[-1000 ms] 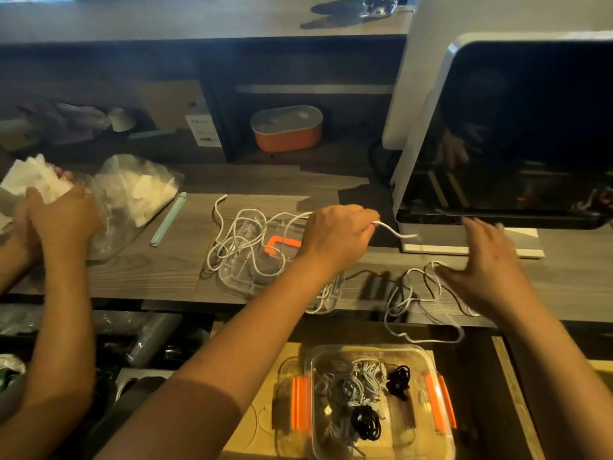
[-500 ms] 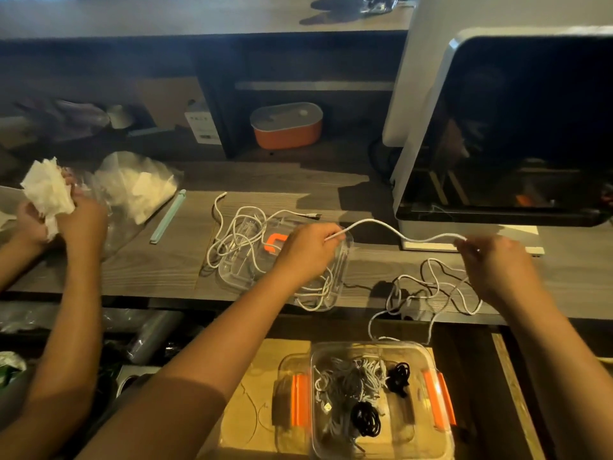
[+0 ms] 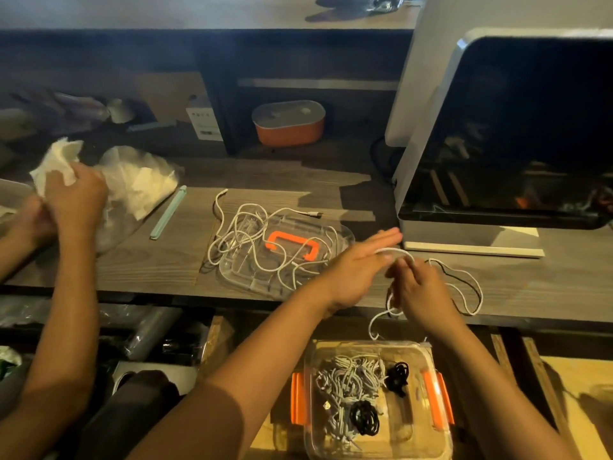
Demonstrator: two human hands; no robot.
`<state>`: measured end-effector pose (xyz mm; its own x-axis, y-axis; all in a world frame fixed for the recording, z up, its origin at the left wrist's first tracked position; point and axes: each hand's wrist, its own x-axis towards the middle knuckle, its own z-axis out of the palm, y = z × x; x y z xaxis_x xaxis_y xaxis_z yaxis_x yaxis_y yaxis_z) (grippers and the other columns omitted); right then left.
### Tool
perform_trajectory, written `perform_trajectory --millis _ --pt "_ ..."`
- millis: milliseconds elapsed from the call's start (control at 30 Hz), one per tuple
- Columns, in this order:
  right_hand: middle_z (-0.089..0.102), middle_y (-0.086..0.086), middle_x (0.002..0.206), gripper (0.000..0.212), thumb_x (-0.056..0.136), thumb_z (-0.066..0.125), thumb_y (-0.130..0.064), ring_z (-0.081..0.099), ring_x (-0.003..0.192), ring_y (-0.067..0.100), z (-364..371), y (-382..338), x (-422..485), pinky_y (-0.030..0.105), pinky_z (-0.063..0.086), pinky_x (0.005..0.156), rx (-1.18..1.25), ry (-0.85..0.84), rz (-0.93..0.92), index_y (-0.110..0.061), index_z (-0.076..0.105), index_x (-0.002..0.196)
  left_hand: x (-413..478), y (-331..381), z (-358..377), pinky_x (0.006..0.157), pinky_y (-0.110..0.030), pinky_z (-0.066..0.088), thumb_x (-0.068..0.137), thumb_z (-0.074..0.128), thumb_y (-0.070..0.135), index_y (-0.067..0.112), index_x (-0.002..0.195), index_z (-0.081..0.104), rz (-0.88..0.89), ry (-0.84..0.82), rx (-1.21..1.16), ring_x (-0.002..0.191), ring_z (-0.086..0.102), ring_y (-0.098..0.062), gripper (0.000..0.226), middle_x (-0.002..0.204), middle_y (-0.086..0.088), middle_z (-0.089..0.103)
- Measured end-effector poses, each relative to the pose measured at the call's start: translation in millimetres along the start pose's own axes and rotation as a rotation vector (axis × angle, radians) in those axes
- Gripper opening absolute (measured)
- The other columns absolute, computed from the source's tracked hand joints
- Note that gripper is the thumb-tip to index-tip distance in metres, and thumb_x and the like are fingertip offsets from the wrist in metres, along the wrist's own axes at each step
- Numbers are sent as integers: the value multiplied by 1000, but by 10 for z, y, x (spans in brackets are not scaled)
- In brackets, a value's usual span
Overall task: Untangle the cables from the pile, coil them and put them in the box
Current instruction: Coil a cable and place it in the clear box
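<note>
My left hand (image 3: 358,270) was flat, fingers straight, with the white cable (image 3: 401,251) looped over them. My right hand (image 3: 423,293) pinched that cable, I think; it looked blurry. The cable pile (image 3: 252,240) lay on the table (image 3: 149,260). The box (image 3: 365,343) sat below.

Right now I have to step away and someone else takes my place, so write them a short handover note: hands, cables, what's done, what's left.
Left hand: fingers straight, a loop of the white cable lying against them.
Right hand: pinches that cable to coil it; the slack lies on the table and hangs toward the box.
Done: several white and black coils sit in the box.
Left: finish this coil, box it, then untangle the pile on the clear lid.
</note>
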<state>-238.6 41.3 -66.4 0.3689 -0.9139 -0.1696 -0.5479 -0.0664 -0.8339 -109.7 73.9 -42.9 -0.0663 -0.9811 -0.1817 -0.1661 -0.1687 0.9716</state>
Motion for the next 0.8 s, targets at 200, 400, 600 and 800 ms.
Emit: perform_trajectory --millis 200,400,600,800 --pt "53 -5 77 28 102 34 -16 48 69 7 99 -185 -96 21 40 61 -229 -527 -16 -20 52 81 -42 83 73 98 -36 43 103 27 22 20 84 59 7 -55 -412 92 63 -10 38 87 3 66" --pt "53 -3 81 14 99 43 -31 48 72 11 230 -250 -225 31 40 66 -236 -517 -2 -21 50 91 152 -19 -31 42 -23 23 102 25 39 22 60 29 -16 425 -412 42 23 -6 45 50 6 27" --pt "60 4 92 16 95 46 -16 50 66 10 151 -214 -280 33 43 63 -30 -449 -13 -15 51 110 96 -224 -104 70 -30 35 102 30 25 19 90 38 61 117 402 73 40 -10 15 82 2 41" --pt "60 5 77 14 94 53 -22 59 61 15 -171 -185 -290 24 53 56 -41 -508 -8 -13 63 92 31 -325 -238 74 -19 40 102 37 18 18 117 60 20 49 477 83 51 0 28 89 11 56"
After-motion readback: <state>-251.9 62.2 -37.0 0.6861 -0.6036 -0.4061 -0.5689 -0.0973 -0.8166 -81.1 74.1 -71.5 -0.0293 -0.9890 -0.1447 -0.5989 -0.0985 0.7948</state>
